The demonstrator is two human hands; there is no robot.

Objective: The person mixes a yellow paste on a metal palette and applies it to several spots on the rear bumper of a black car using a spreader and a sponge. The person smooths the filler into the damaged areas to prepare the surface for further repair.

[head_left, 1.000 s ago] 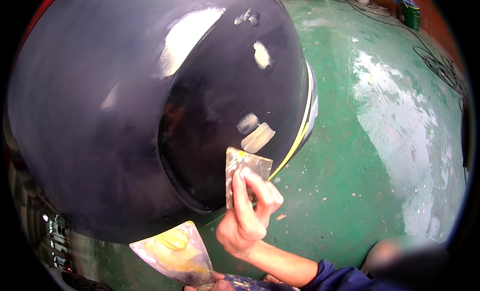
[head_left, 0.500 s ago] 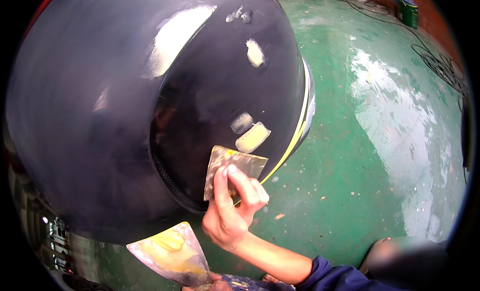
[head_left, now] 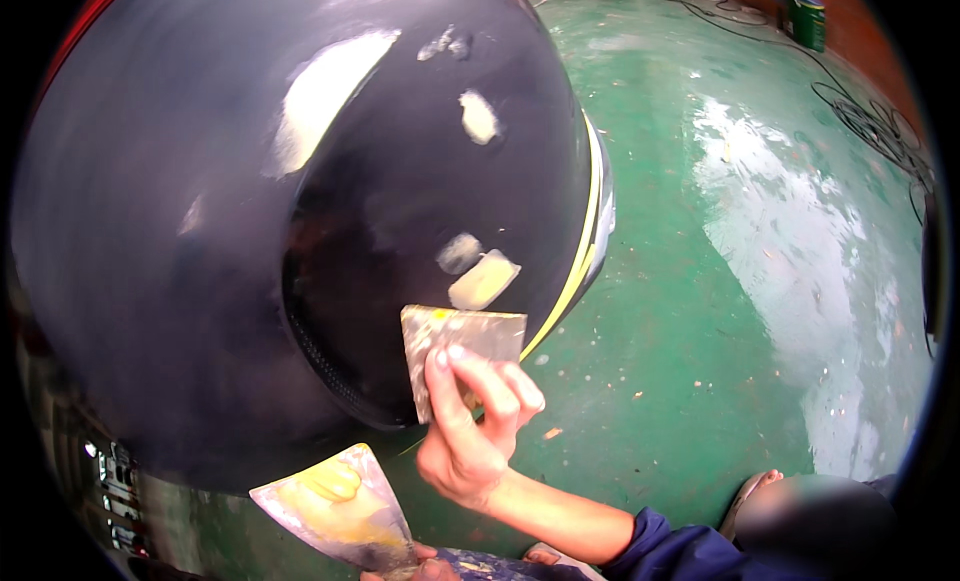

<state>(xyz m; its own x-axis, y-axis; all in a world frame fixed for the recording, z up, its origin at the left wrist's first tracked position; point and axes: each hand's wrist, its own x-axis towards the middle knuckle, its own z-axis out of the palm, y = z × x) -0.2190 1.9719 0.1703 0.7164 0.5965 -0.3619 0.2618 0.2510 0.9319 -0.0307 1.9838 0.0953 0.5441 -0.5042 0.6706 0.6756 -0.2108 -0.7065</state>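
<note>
Square scraper (head_left: 482, 331) more level than before, nearest pale patch (head_left: 485, 280) smoother

Two hands (head_left: 480, 431) are at six o'clock, two scrapers (head_left: 480, 331) at six and seven. Two small cream patches (head_left: 479, 118) mark one dark panel (head_left: 395, 191); one green bucket (head_left: 803, 23) and one cable coil (head_left: 882, 133) are toward two.

A putty-smeared spreader (head_left: 335, 506) and patched panel (head_left: 400, 181) mark a repair workshop.
</note>
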